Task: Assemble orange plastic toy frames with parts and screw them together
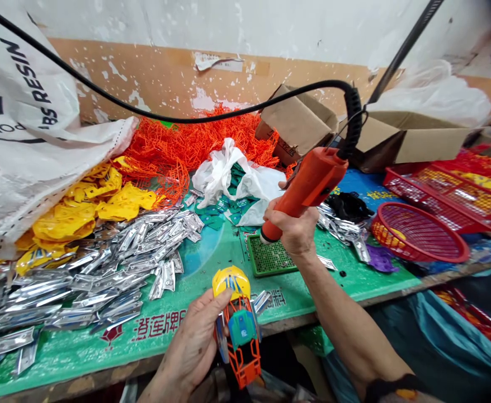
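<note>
My left hand grips a partly built plastic toy vehicle at the table's front edge. Its front is a yellow shell, with a teal piece in the middle, an orange frame at the near end and silver parts along the sides. Wrapped around an orange electric screwdriver, my right hand holds it tilted, tip end down to the left. The screwdriver is over a green perforated tray and apart from the toy. Its bit is too small to make out.
Silver parts and yellow shells are heaped left. Behind lie orange frames and a white bag of teal pieces. Cardboard boxes and red baskets stand right. A black cable arcs overhead.
</note>
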Demonstrator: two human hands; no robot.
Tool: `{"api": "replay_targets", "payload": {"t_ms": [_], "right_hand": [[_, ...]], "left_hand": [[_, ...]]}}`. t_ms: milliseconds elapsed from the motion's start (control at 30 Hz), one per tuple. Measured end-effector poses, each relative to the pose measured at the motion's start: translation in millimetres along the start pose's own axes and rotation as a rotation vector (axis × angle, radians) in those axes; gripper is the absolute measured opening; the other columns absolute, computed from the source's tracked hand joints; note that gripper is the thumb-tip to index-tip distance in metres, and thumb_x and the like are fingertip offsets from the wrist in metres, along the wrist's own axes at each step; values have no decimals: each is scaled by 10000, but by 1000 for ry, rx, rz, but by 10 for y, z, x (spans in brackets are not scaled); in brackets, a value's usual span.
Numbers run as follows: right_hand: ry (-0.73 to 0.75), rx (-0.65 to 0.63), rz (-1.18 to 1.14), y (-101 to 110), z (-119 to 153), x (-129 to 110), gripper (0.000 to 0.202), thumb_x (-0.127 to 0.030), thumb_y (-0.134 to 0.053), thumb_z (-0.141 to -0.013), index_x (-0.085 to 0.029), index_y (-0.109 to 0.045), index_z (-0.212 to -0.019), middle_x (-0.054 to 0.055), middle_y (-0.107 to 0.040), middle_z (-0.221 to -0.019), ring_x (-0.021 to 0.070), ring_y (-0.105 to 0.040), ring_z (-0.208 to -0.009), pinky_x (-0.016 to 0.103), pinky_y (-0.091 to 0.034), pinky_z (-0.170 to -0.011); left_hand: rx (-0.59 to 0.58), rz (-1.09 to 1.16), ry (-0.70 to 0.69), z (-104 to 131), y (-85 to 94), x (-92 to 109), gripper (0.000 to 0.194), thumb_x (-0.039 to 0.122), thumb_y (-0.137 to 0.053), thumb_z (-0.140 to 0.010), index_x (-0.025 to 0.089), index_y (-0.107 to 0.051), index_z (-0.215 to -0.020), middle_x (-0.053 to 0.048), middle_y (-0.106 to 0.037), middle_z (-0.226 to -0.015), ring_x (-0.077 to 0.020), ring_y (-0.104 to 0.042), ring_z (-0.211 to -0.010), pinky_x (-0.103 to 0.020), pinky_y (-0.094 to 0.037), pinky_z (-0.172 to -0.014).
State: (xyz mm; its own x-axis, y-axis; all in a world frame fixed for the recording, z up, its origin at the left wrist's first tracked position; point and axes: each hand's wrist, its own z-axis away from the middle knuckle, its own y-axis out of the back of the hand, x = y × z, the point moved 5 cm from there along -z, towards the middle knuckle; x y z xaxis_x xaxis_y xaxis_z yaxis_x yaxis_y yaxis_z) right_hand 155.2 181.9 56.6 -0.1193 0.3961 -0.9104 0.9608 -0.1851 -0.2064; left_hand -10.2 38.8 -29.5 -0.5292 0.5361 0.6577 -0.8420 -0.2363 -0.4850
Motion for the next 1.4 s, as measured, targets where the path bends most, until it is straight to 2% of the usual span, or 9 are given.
{"api": "replay_targets", "payload": {"t_ms": [100, 233, 300, 400, 500, 600, 700, 833, 1400], "right_hand": [[6, -4, -6, -4, -6, 23, 461, -219, -721, -568, -200, -654, -1023, -60, -606, -622, 139, -551, -531, 344, -488, -588], [46, -14, 2, 39, -35, 42, 247, -213, -718, -600, -190, -640, -833, -43, -597, -641, 134, -544, -554, 342, -490, -602], [64, -17, -11, 68, -36, -10, 126, -203, -706, -621, -186, -616, -708, -31, -593, -641, 135, -544, -561, 337, -485, -597], [58, -64, -103, 61, 22, -184, 76, -184, -678, -644, -189, -606, -620, -27, -584, -628, 138, -548, -554, 338, -484, -591], [10, -132, -241, 0, 164, -402, 87, -159, -672, -633, -205, -627, -693, -30, -596, -629, 149, -559, -562, 345, -486, -592], [-54, -182, -322, -66, 347, -554, 282, -143, -672, -615, -238, -626, -877, -43, -606, -642, 152, -554, -565, 340, -486, -577], [-89, -210, -351, -117, 495, -604, 420, -123, -673, -612, -263, -598, -1001, -50, -608, -666, 152, -562, -582, 340, -492, -588], [-102, -212, -336, -165, 580, -575, 508, -128, -681, -619, -274, -564, -1091, -53, -611, -692, 157, -573, -583, 360, -500, -608], [-126, -242, -320, -243, 615, -478, 490, -156, -707, -632, -275, -555, -1083, -61, -617, -696, 151, -565, -601, 362, -481, -654]], "left_hand": [[1, 19, -3, -1, -2, 20, 326, 338, -837, -688, 116, -740, -906, -74, -741, -781, -117, -613, -580, -231, -548, -594], [13, 23, -8, -3, 7, 33, 351, 338, -847, -671, 118, -734, -921, -46, -711, -707, -107, -581, -522, -204, -500, -494], [25, 27, -18, -7, 15, 35, 359, 336, -852, -663, 119, -732, -922, -39, -707, -705, -92, -564, -502, -186, -473, -463], [37, 31, -36, -19, 30, 29, 360, 327, -854, -664, 108, -733, -923, -56, -725, -762, -89, -579, -533, -177, -485, -487], [53, 38, -47, -35, 55, 10, 323, 319, -833, -694, 103, -731, -911, -52, -721, -747, -90, -586, -535, -193, -518, -524], [48, 52, -45, -38, 70, -8, 298, 302, -812, -723, 98, -723, -921, -67, -732, -779, -97, -597, -538, -207, -531, -529], [10, 67, -46, -27, 58, -3, 316, 293, -799, -740, 90, -716, -967, -84, -740, -828, -103, -611, -561, -209, -535, -532], [5, 68, -33, -24, 57, 7, 310, 313, -797, -741, 87, -715, -936, -53, -714, -749, -89, -580, -508, -202, -517, -487], [31, 138, -48, -47, 73, -4, 304, 280, -834, -686, 84, -727, -892, -63, -732, -762, -109, -607, -536, -214, -543, -514]]}}
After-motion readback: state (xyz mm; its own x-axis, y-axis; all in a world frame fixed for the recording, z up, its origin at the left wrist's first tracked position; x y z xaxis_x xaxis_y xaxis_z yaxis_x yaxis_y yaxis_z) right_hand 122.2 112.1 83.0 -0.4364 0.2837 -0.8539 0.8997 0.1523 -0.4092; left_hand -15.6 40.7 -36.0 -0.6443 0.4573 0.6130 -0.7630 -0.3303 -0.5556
